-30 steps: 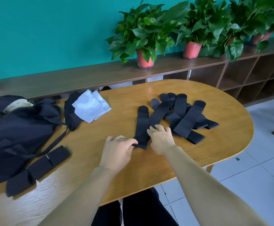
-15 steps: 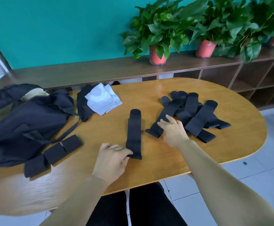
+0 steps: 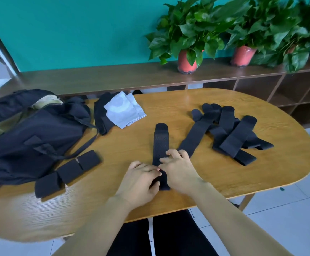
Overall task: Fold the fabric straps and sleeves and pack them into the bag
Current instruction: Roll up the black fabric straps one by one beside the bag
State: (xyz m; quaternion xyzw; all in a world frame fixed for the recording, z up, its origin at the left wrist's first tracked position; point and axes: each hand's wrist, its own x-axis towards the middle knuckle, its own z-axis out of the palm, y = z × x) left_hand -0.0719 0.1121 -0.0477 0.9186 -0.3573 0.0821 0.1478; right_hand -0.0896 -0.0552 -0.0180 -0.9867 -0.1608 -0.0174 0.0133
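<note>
**Both hands on one strap at the table's near edge**

An oval wooden table (image 3: 261,183) carries everything. At its left end slumps the black bag (image 3: 30,141), its mouth showing a pale lining. On the right, well apart from the bag, a pile (image 3: 231,133) of black straps lies criss-crossed. A white cloth (image 3: 123,113) sits at the far side just beside the bag, on dark fabric. Three folded straps (image 3: 67,172) lie in a row against the bag's near side. One strap (image 3: 161,141) lies flat in the middle, running away from the person. The left hand (image 3: 139,183) pinches its near end between thumb and fingers. The right hand (image 3: 180,170) touches the left, its bent fingers on the strap; whether they grip or only press, I cannot tell.
</note>
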